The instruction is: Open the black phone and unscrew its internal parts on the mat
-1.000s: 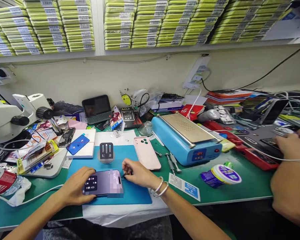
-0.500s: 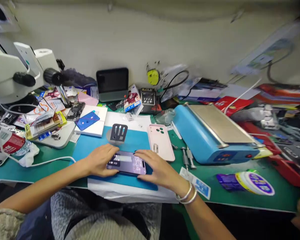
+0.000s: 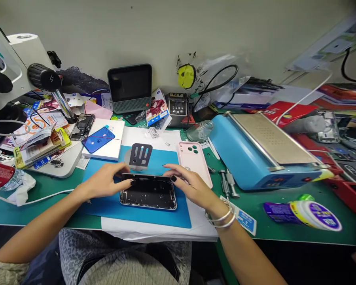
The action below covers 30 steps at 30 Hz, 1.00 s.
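A phone lies on the blue mat, its upper surface black with pale specks along the edges. Along its far long side, a thin dark panel, which looks like the phone screen, stands tilted up. My left hand pinches the left end of that panel between thumb and fingers. At the right end, my right hand, with bracelets at its wrist, grips it the same way. Behind the phone a dark slotted metal plate stands upright. A pink phone case lies to the right.
A blue machine with a flat metal top stands at right, with small screwdrivers beside it. A purple-and-white tub lies near the front edge. White box with blue phone back, microscope and clutter fill the left.
The lit screen showing the time is no longer visible; the phone now shows a speckled black surface, with a panel raised at its far side. Both hands have shifted to that side.
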Tool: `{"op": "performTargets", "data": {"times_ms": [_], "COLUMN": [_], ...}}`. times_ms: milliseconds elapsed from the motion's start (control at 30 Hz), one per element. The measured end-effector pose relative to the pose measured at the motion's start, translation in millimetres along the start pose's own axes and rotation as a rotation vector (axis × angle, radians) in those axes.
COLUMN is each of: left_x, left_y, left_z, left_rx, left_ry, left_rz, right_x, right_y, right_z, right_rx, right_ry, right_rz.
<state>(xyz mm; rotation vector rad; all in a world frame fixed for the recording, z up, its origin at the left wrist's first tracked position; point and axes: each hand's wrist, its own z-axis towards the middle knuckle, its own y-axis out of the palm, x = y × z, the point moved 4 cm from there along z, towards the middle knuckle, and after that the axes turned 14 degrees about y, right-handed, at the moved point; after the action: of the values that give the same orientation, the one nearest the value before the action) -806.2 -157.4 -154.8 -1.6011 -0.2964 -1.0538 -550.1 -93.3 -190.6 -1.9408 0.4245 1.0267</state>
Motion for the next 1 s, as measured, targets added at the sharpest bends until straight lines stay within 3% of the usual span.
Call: {"op": "performTargets", "data": {"times_ms": [167, 433, 600, 800, 900, 1000], "left_x": [-10.7, -17.5, -18.8, -21.5, -19.7, -17.2], "left_y": [-1.7, -0.4, -0.4, -1.2, -2.7, -9.5], "left_z": [0.4, -1.2, 0.3, 1.9, 2.7, 1.2], "left_rx": [0.065, 0.104, 0.088, 0.093, 0.125, 0.246], "left_ry": [-0.089, -0.133, -0.118, -0.068, -0.019, 0.049], "left_rz": [-0.113, -0.192, -0.196, -0.145, -0.089, 0.02], "right_x": [1.7, 3.1, 4.8, 9.5, 8.4, 3.0], "right_y": [0.8, 5.9, 6.9, 4.5, -3.4, -17.3], "right_z": [11.6, 14.0, 12.1, 10.5, 8.0, 0.4], "right_rx": [0.097, 0.103, 0.099, 0.065, 0.2, 0.515], "right_ry": [0.103, 0.169, 0.177, 0.112, -0.016, -0.218], "right_rz": [0.038, 0.063, 0.064, 0.249, 0.252, 0.156]}}
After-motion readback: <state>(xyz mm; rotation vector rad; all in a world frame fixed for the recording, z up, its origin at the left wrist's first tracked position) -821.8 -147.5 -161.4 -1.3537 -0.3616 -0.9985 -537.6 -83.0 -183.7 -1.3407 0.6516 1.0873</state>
